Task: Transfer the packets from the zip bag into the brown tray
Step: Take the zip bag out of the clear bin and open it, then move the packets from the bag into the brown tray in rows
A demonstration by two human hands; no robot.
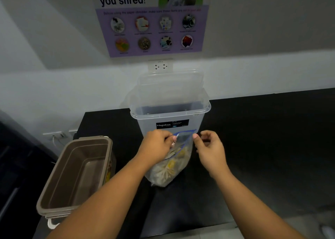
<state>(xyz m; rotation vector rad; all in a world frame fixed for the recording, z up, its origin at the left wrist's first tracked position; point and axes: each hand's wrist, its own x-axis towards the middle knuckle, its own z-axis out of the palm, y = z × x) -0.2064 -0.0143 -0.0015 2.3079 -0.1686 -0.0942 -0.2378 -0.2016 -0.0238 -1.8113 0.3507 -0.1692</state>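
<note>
Head view, single frame. Zip bag (pixel 172 159) stands upright on the dark surface (pixel 253 148), directly between both hands and touching the front wall of a clear storage box (pixel 170 112) just behind them. Left hand (pixel 155 146): grip narrow, thumb and fingers pinched on the left side of the bag's blue-lined mouth. Right hand (pixel 208 148): grip also narrow, fingers curled, thumb tip at the right edge of the mouth; actual contact with the plastic cannot be confirmed, as motion blur smears that spot. Bag mouth looks partly parted between the two grips. Packets (pixel 170 166), pale and yellow, sit packed in the lower part of the bag, below both grips; count not readable through the plastic.

Brown tray (pixel 54 195) sits well to the left of the left grip and nearer the person, at the surface's left edge; no packets visible inside.

Clear box carries a black label reading "Megabox"; a clear lid (pixel 170 81) leans upright behind it against the wall. Poster (pixel 154 21) above reads "Check before you shred!"; wall socket (pixel 160 66) just beneath it.
</note>
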